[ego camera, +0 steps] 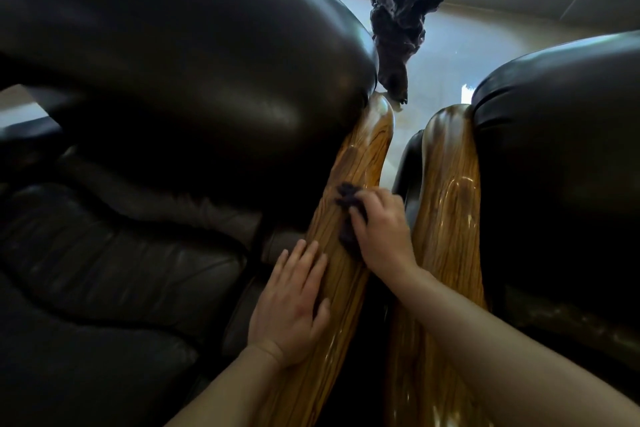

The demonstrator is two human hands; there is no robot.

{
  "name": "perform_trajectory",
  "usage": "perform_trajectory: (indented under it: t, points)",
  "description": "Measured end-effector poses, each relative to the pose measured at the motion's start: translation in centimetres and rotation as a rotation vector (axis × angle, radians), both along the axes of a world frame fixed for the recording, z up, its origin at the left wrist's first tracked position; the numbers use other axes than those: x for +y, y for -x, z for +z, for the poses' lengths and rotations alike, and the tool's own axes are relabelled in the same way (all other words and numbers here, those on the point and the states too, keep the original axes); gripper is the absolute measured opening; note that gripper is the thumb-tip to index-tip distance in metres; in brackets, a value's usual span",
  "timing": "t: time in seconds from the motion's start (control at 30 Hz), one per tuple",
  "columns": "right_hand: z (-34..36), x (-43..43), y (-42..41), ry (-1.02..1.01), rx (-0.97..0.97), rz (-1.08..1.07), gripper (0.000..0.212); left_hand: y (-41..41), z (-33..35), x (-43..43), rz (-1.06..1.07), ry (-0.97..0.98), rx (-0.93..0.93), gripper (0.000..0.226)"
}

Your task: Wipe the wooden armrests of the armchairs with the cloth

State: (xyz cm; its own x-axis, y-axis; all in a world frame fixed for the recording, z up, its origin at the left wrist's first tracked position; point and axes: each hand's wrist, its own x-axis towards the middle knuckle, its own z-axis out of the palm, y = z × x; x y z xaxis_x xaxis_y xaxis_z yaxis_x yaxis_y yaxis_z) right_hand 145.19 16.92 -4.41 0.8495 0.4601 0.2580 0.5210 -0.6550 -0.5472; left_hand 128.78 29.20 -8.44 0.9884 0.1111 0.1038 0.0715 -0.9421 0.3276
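Your right hand (382, 232) presses a bunched dark cloth (348, 210) onto the left armrest (360, 156), fingers seemingly curled around it; your left hand (294, 302) lies open-fingered beside it.

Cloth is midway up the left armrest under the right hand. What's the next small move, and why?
Probably slide the right hand with the cloth forward along the left armrest toward its rounded far end. The cloth sits about midway, with a bare stretch of wood ahead of it, and the left hand lies flat on the near part, steadying. The right armrest has no cloth on it yet.
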Motion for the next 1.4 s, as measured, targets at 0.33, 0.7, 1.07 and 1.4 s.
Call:
perform_trajectory:
  t: [0.33, 0.7, 1.07, 1.4]
  points:
    - [-0.7, -1.5, 1.5, 0.252, -0.284, 0.356, 0.027, 0.1, 0.0, 0.1, -0.048, 0.047, -0.02, 0.068]
    - [0.5, 3.3, -2.0, 0.434, -0.215, 0.19, 0.046, 0.0, 0.1, 0.3, -0.048, 0.104, -0.085, 0.064]
    - [-0.2, 6.6, -13.3, 0.29, 0.299, -0.216, 0.099, 0.2, -0.3, 0.1, -0.038, 0.089, -0.057, 0.065]
    - [-1.5, 3.1, -3.7, 0.371, 0.11, -0.044, 0.09, 0.0, 0.3, 0.1, -0.044, 0.066, -0.062, 0.064]
